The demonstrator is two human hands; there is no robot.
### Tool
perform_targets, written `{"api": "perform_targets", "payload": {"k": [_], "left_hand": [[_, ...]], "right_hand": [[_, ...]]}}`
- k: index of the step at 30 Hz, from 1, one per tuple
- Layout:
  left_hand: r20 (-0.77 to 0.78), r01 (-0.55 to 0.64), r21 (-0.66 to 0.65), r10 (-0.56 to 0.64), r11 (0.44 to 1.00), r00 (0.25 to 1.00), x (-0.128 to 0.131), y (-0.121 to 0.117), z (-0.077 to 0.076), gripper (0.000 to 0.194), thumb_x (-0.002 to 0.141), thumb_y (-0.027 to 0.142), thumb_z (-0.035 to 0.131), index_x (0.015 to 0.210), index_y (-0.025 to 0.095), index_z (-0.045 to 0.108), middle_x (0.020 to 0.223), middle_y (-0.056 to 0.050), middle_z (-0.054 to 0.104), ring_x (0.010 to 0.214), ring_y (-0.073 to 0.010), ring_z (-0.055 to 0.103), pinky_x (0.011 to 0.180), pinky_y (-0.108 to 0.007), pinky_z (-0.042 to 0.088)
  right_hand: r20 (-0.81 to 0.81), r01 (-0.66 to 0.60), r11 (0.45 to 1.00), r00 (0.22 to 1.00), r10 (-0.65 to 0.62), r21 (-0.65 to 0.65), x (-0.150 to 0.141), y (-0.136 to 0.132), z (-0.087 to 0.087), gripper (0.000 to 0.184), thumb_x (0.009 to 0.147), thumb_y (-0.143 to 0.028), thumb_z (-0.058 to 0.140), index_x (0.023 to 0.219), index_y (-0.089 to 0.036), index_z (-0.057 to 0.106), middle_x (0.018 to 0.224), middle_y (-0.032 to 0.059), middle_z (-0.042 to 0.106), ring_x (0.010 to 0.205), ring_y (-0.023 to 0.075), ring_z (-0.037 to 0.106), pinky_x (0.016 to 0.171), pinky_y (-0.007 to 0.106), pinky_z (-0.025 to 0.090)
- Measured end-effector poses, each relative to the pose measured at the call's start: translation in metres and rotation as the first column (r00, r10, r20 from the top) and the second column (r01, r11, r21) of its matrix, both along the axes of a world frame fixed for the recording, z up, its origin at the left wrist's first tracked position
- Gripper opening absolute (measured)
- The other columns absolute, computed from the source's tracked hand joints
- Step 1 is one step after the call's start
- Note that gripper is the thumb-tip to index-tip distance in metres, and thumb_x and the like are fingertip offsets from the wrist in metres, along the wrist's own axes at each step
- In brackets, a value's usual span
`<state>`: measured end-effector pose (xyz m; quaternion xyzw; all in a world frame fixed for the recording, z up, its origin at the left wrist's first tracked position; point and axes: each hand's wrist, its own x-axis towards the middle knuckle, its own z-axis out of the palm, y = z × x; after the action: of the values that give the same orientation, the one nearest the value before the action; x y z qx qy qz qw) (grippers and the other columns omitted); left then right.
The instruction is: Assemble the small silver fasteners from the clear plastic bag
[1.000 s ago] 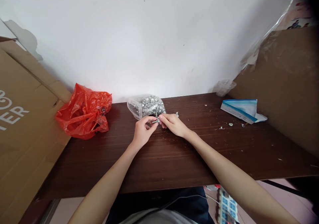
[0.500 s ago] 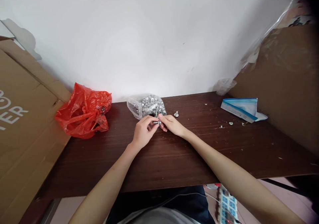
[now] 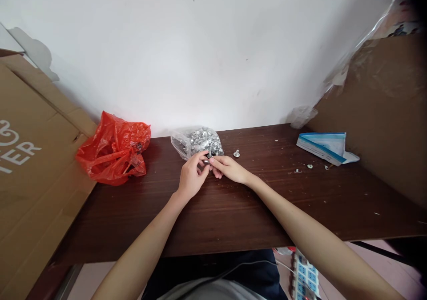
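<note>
My left hand and my right hand meet over the table, just in front of a clear plastic bag full of small metal bolts. Between the fingertips of both hands is one small metal bolt, mostly covered by the fingers. The right thumb and index finger pinch its right end. The left thumb and fingers close around its left side, with the left index finger raised a little. A loose bolt stands head down on the table, right of the bag.
A crumpled red plastic bag lies at left beside a cardboard box. At right are a blue-and-white packet, a clear plastic cup, scattered scraps and another cardboard panel. A power strip lies below the table edge.
The bolt has turned between my fingers, so less of its shank shows. My left index finger has lifted, and my right thumb has moved slightly left and down.
</note>
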<state>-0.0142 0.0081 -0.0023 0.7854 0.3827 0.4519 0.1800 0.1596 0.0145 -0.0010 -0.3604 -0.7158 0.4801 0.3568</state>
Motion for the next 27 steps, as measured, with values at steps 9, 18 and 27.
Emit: {"api": "perform_targets", "payload": {"k": [9, 18, 27], "left_hand": [[0.061, 0.024, -0.053, -0.021, 0.998, 0.998, 0.002, -0.0008, 0.0035, 0.034, 0.082, 0.017, 0.058, 0.116, 0.02, 0.058, 0.096, -0.005, 0.065, 0.072, -0.0106, 0.058, 0.052, -0.017, 0.05], [0.039, 0.057, -0.067, -0.054, 0.996, 0.998, 0.0019, -0.0012, 0.0026, 0.021, 0.081, 0.021, 0.063, 0.101, 0.02, 0.066, 0.093, -0.005, 0.062, 0.074, -0.0115, 0.058, 0.051, -0.017, 0.05], [0.161, 0.059, -0.056, -0.049, 0.997, 0.986, 0.004, -0.0036, 0.0093, 0.011, 0.082, 0.025, 0.063, 0.089, 0.018, 0.068, 0.091, -0.005, 0.061, 0.071, -0.0106, 0.058, 0.051, -0.017, 0.048]], "right_hand": [[-0.103, 0.042, 0.996, 0.993, -0.051, -0.084, -0.0012, 0.0047, -0.0042, 0.063, 0.086, -0.069, 0.036, 0.057, -0.017, 0.054, 0.05, 0.0011, 0.054, 0.048, 0.0117, 0.05, 0.053, 0.026, 0.039], [-0.082, 0.059, 0.997, 0.995, -0.063, -0.057, -0.0019, 0.0032, -0.0045, 0.065, 0.089, -0.067, 0.034, 0.053, -0.017, 0.053, 0.048, 0.0007, 0.053, 0.048, 0.0112, 0.049, 0.055, 0.026, 0.04], [-0.1, 0.044, 0.998, 0.994, -0.049, -0.054, -0.0025, 0.002, -0.0035, 0.057, 0.089, -0.064, 0.038, 0.061, -0.017, 0.054, 0.051, -0.0012, 0.053, 0.049, 0.0105, 0.049, 0.054, 0.026, 0.041]]}}
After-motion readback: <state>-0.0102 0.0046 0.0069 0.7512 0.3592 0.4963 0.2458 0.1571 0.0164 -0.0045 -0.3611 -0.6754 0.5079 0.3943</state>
